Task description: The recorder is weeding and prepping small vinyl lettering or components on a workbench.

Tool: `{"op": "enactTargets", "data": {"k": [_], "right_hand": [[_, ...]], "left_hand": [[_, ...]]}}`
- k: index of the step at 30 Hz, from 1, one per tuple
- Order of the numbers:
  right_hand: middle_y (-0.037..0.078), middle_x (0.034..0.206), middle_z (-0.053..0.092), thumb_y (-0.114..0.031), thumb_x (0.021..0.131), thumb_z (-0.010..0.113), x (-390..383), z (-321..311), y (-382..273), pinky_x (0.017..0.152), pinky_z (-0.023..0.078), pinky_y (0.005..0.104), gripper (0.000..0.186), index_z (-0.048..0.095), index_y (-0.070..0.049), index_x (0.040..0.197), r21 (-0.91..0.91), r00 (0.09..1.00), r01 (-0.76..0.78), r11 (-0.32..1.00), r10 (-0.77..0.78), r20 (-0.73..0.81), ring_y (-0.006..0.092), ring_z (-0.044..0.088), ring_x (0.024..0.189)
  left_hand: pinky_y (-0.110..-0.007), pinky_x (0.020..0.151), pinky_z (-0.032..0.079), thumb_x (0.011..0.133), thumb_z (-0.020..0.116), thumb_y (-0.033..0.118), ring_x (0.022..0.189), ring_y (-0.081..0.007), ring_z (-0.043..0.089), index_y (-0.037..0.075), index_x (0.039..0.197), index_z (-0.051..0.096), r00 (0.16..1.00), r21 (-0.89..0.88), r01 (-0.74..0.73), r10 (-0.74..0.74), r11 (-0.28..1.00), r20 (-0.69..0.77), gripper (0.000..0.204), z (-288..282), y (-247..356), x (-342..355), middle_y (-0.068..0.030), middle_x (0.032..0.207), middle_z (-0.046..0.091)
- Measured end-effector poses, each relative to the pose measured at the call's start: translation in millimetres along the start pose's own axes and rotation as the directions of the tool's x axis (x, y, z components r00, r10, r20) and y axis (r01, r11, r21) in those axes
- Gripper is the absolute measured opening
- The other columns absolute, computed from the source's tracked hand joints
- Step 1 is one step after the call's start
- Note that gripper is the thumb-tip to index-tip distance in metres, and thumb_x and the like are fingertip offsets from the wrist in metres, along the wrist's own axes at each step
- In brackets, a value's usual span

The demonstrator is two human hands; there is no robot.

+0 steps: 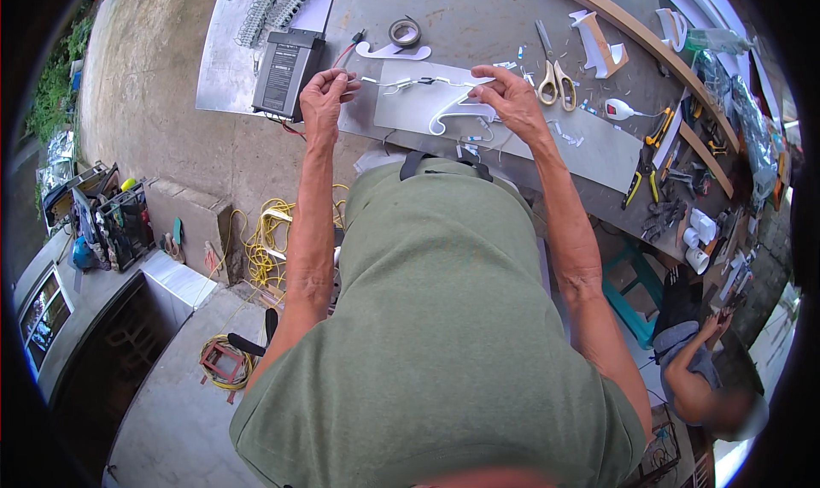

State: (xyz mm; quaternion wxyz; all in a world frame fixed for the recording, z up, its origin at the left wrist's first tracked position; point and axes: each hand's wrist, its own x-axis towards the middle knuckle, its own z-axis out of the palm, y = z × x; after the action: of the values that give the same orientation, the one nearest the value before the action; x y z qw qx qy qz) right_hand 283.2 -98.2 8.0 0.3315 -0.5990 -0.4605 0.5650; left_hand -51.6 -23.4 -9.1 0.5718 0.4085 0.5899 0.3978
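Between my two hands a thin wire strung with small white light modules (424, 81) is stretched over the table. Its left end is pinched in the fingers of my left hand (323, 102). My right hand (511, 103) grips the other end between thumb and fingers. Below the string, a white curved letter-like piece (442, 120) lies on a pale flat sheet (401, 105), partly covered by my right hand. Just left of my left hand stands a black boxy power unit (288, 71) with red and black leads.
A tape roll (404, 32), another white curved piece (393, 52), scissors (557, 85) and yellow-black pliers (635, 180) lie on the table. Coiled module strings (278, 11) are at far left. Yellow cord (269, 240) lies on the floor. Another person (692, 364) sits lower right, near a green stool (632, 296).
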Motion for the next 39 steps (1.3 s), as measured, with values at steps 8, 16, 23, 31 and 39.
{"op": "enactTargets", "data": {"k": [8,16,23,31,39], "right_hand": [[0.011,0.103,0.070,-0.027,0.106,0.053,22.4,3.5,-15.8,0.066,0.057,0.0276,0.034,0.068,0.003,0.113,-0.051,0.967,-0.135,0.989,0.121,-0.222,0.0158,0.070,0.079],[0.010,0.095,0.074,-0.009,0.087,0.064,27.6,13.3,-11.0,0.074,0.057,0.0335,0.026,0.072,-0.003,0.111,-0.292,0.932,-0.150,0.945,0.036,-0.361,0.0198,0.073,0.082],[0.006,0.112,0.070,-0.011,0.084,0.066,54.6,47.9,-32.6,0.095,0.042,0.0415,0.023,0.074,-0.012,0.105,-0.773,0.882,-0.018,0.634,-0.353,-0.311,0.0257,0.062,0.110],[0.003,0.121,0.065,-0.008,0.086,0.064,101.9,93.8,-51.6,0.098,0.041,0.0414,0.025,0.071,-0.013,0.110,-0.972,0.777,0.084,0.219,-0.625,-0.074,0.0240,0.059,0.114],[0.004,0.109,0.061,-0.016,0.078,0.078,64.4,90.5,-27.1,0.087,0.045,0.0395,0.029,0.068,-0.014,0.105,-0.812,0.938,0.297,0.503,-0.314,0.149,0.0222,0.057,0.107]], "left_hand": [[-0.026,0.060,0.057,0.093,0.068,0.010,0.075,-0.0154,0.072,-0.007,0.114,0.063,0.997,0.226,-0.049,0.061,0.973,-0.046,0.028,-13.1,7.0,-1.2,-0.0111,0.094,0.073],[-0.027,0.060,0.056,0.090,0.069,0.013,0.062,-0.0137,0.071,-0.002,0.098,0.073,0.976,0.420,-0.060,-0.036,0.906,0.217,0.017,-2.4,29.7,16.1,-0.0088,0.074,0.073],[-0.027,0.053,0.056,0.091,0.070,0.016,0.059,-0.0142,0.071,-0.004,0.092,0.073,0.884,0.620,-0.156,-0.172,0.769,0.435,0.019,6.6,30.0,57.3,-0.0088,0.071,0.072],[-0.032,0.047,0.055,0.090,0.072,0.029,0.047,-0.0189,0.068,-0.004,0.075,0.073,0.859,0.727,-0.177,-0.256,0.664,0.443,0.037,36.5,22.5,77.4,-0.0124,0.057,0.067],[-0.036,0.062,0.056,0.083,0.074,0.032,0.054,-0.0207,0.069,-0.001,0.074,0.074,0.864,0.745,-0.380,-0.077,0.549,0.498,0.034,39.0,0.9,80.7,-0.0116,0.057,0.067]]}}
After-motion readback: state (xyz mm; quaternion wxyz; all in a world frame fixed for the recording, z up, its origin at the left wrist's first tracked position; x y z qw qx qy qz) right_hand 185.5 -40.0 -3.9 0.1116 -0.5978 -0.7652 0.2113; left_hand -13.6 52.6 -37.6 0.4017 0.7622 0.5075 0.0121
